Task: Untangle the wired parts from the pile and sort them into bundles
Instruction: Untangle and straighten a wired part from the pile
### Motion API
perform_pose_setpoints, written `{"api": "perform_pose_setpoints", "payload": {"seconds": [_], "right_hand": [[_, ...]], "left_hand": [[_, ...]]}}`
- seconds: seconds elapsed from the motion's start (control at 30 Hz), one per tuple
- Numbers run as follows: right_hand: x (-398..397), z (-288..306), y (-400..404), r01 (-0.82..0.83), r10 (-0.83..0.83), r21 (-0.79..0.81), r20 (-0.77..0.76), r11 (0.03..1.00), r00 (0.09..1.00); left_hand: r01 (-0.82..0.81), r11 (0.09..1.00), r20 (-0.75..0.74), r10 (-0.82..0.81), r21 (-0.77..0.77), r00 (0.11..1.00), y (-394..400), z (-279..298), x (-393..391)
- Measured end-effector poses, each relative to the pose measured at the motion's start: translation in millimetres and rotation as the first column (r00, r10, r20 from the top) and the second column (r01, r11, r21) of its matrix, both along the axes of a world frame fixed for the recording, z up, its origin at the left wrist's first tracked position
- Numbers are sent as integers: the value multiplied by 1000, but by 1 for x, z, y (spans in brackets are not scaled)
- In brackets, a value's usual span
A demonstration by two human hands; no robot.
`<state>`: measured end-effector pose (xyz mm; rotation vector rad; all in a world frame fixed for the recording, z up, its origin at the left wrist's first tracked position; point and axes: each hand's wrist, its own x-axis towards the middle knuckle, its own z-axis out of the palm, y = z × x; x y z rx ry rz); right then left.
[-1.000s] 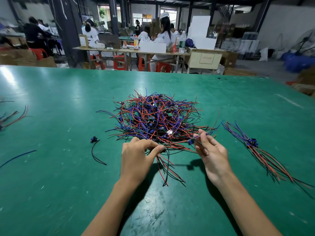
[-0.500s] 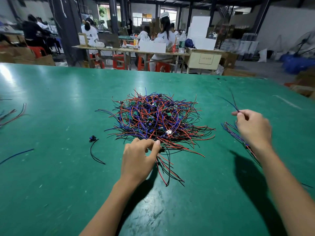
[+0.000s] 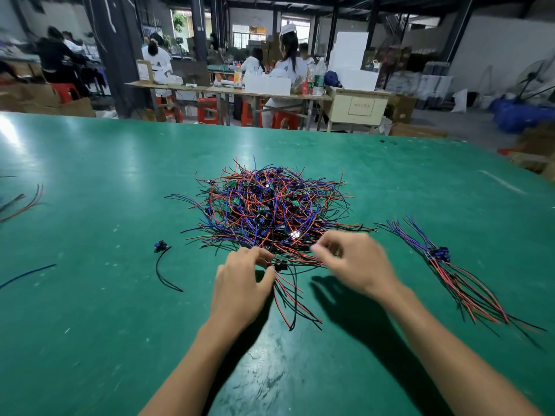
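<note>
A tangled pile of red, blue and black wired parts (image 3: 270, 205) lies in the middle of the green table (image 3: 90, 325). My left hand (image 3: 240, 283) grips a small bunch of red and black wires (image 3: 288, 298) at the pile's near edge; their ends trail toward me. My right hand (image 3: 354, 262) is blurred at the pile's near right edge with fingers curled; whether it pinches a wire is unclear. A sorted bundle of wired parts (image 3: 450, 271) lies on the table to the right.
A single part with a black wire (image 3: 163, 265) lies left of the pile. A loose blue wire (image 3: 27, 274) and several more wires (image 3: 21, 202) lie at the far left. Beyond the table's far edge, people sit at work benches.
My right hand carried a wired part to the bundle on the right, let it go there and came back to the pile's near edge. My left hand kept its grip.
</note>
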<state>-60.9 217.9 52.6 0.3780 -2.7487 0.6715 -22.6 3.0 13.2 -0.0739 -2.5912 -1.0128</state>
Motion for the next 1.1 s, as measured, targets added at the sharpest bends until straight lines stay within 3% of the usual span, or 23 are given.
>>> {"api": "perform_pose_setpoints", "payload": {"seconds": [0.07,0.13,0.3,0.5,0.67,0.77,0.9,1.03,1.1], "right_hand": [[9,-17,-33,5,-18,155,79,988,997],[11,-33,-49,43,-53,156,65,987,996],[15,-44,-34,-12,15,-300,7,954,1000],[15,-37,-22,-176,41,-320,-387,931,921],[17,-36,-22,-185,-26,-333,-540,925,841],[18,-36,-24,-163,-76,-412,-506,896,859],[18,-37,-27,-130,-99,-454,-447,881,889],[18,-34,-30,-204,66,-693,-220,692,973],[20,-32,-31,-236,131,-732,-198,639,971]], "left_hand": [[-10,999,34,12,-40,999,0,-1,0],[-17,997,46,20,-78,999,1,-2,1],[-31,999,-41,30,-26,999,2,-5,0],[61,995,-154,-72,-74,986,2,-4,-2],[145,984,-181,-125,101,976,6,-2,-1],[172,961,-220,-124,218,968,9,0,0],[145,961,-292,-71,237,954,10,4,1],[142,971,-401,-54,191,915,7,6,3],[141,977,-432,-59,161,900,6,6,3]]}}
